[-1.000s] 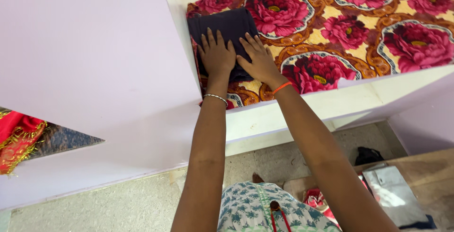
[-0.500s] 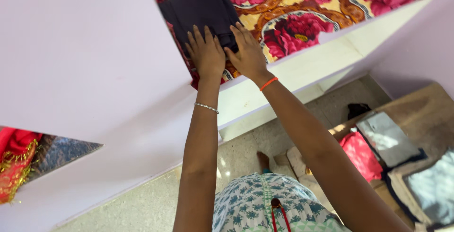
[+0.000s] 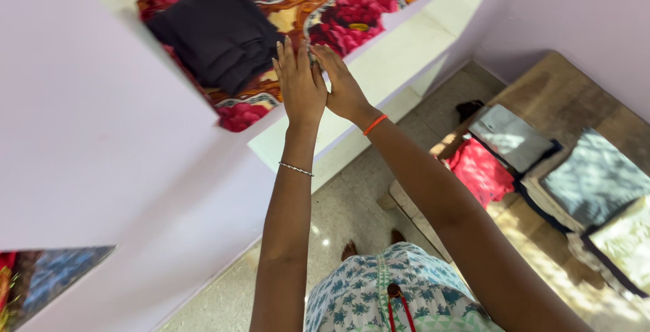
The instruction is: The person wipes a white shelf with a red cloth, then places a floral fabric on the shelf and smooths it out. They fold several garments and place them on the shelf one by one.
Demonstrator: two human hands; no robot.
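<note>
A folded dark garment (image 3: 215, 33) lies on a shelf lined with a red floral cloth (image 3: 318, 0), close to the shelf's left wall. My left hand (image 3: 299, 88) and my right hand (image 3: 340, 85) are raised side by side just in front of the garment's near edge. Both hands have flat, spread fingers and hold nothing. They are off the garment now, over the shelf's front lip. A silver bangle sits on my left wrist and an orange thread on my right.
Pale lilac cupboard panels (image 3: 88, 136) frame the shelf. Lower right, a wooden surface (image 3: 569, 95) carries several folded clothes: a grey one (image 3: 511, 137), a red one (image 3: 482, 171) and patterned ones (image 3: 596, 180). The speckled floor (image 3: 338, 210) lies below.
Both hands have drawn back from the dark garment, which stays on the shelf. The view has swung left and tilted, showing more of the folded clothes at the right.
</note>
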